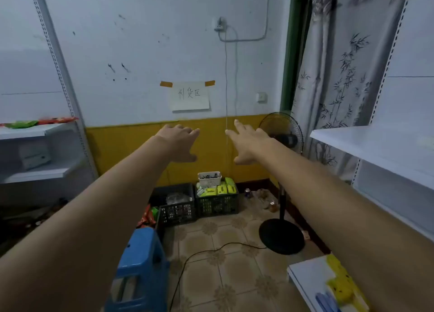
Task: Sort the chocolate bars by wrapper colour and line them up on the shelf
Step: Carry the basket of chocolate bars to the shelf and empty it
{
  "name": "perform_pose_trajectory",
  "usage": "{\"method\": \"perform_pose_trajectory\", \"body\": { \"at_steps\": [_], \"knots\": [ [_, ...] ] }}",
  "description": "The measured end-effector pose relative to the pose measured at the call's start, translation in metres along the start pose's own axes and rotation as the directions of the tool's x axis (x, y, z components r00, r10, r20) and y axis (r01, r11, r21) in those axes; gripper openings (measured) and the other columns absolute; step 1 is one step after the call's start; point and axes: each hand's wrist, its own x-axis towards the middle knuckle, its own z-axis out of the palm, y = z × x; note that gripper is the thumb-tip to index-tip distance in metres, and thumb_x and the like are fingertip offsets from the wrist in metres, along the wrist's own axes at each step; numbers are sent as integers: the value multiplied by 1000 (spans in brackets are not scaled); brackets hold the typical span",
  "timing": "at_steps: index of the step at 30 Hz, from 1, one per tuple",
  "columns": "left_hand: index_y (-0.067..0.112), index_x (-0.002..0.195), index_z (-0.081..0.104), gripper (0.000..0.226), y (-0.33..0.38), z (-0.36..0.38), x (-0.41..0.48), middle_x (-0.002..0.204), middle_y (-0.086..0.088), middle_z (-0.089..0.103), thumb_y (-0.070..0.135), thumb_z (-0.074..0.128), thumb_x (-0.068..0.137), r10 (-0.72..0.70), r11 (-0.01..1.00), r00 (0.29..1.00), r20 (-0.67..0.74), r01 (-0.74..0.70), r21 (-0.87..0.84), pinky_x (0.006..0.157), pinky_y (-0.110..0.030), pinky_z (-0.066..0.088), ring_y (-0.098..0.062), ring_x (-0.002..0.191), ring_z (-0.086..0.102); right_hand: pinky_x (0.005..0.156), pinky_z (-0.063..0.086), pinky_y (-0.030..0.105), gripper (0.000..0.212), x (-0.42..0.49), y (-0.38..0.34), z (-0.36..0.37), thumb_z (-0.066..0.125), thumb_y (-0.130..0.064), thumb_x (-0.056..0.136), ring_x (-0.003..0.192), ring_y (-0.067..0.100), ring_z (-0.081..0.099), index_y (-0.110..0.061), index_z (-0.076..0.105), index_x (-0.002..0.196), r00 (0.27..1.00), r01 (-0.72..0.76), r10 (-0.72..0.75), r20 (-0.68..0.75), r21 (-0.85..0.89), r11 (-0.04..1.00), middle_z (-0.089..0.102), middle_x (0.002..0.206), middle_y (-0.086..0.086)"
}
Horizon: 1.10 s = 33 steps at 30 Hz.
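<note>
**Q:** Where are the hands?

**A:** Two bare arms reach straight forward. The left hand [178, 142] and the right hand [249, 142] hover side by side, near each other but not touching. Palms face down, fingers are spread and relaxed, and neither holds anything.

**Q:** And the chocolate bars?

**A:** None can be picked out for certain. Red and green packets [40, 122] lie along the front edge of the left shelf [30, 130]. Yellow and blue packets [340, 286], blurred, lie on the low shelf [307, 271] at the bottom right. More yellow-green packets fill the right crate [218, 203] on the floor [234, 276] by the far wall, just beside a darker crate [178, 213]. I cannot tell whether any of these are the bars. The wide right shelf [366, 145] runs beside the right forearm.

**Q:** How should this step be done well?

**A:** It looks like the very start, with nothing sorted yet. My advice is to find the bars first, probably in the crates, stepping around the blue stool [141, 264] and the cable [211, 250] on the floor. Then take one wrapper colour at a time and grip each bar flat by its long edges. Set each one at the shelf's front edge, touching its neighbour, label outward.
</note>
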Motion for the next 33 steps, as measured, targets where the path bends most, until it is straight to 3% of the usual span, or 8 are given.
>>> {"method": "perform_pose_trajectory", "body": {
  "at_steps": [6, 11, 16, 18, 21, 33],
  "knots": [
    [14, 154, 6, 87, -11, 1, 0, 159, -5, 23, 54, 52, 92, 2, 1000, 1000, 20, -2, -22, 111, -44, 34, -27, 144, 23, 112, 26, 49, 89, 10, -8, 6, 63, -34, 85, 142, 34, 18, -20, 6, 151, 999, 22, -22, 45, -4, 1000, 5, 157, 16],
    [14, 153, 7, 87, -10, 10, 22, 159, -6, 21, 55, 52, 91, 9, 1000, 1000, 13, -9, -12, 113, -47, 29, -28, 144, 23, 107, 31, 47, 77, 25, 10, 12, 62, -41, 83, 132, 30, 35, -16, 25, 145, 999, 18, -14, 44, -92, 996, 38, 143, 12],
    [18, 153, 8, 85, -8, 18, 58, 156, -6, 29, 54, 53, 91, 14, 1000, 1000, 17, -14, -16, 108, -46, 37, -29, 139, 32, 102, 38, 45, 71, 52, 29, 16, 61, -41, 85, 123, 28, 45, -16, 28, 143, 997, 22, -17, 70, -79, 997, 46, 135, 11],
    [19, 154, 8, 83, -7, 21, 75, 144, -8, 45, 54, 51, 92, 28, 999, 998, 55, -26, -36, 91, -39, 48, -29, 126, 48, 94, 46, 42, 70, 67, 39, 17, 61, -40, 86, 115, 26, 51, -16, 27, 143, 995, 25, -19, 97, -56, 998, 50, 130, 9],
    [21, 154, 9, 79, -8, 30, 109, 133, -9, 55, 53, 50, 94, 26, 998, 992, 122, -19, -55, 75, -33, 49, -28, 112, 57, 85, 52, 39, 66, 100, 59, 21, 60, -41, 87, 107, 24, 54, -16, 30, 140, 992, 34, -26, 120, -72, 997, 52, 125, 8],
    [21, 152, 14, 76, -18, 55, 274, 134, -10, 54, 52, 51, 94, -71, 991, 981, 179, 90, -97, 81, -36, 49, -30, 115, 55, 81, 51, 36, 68, 263, 145, 78, 61, -42, 86, 103, 23, 55, -17, 29, 140, 995, 70, -70, 72, 3, 998, 53, 121, 8]
  ]
}}
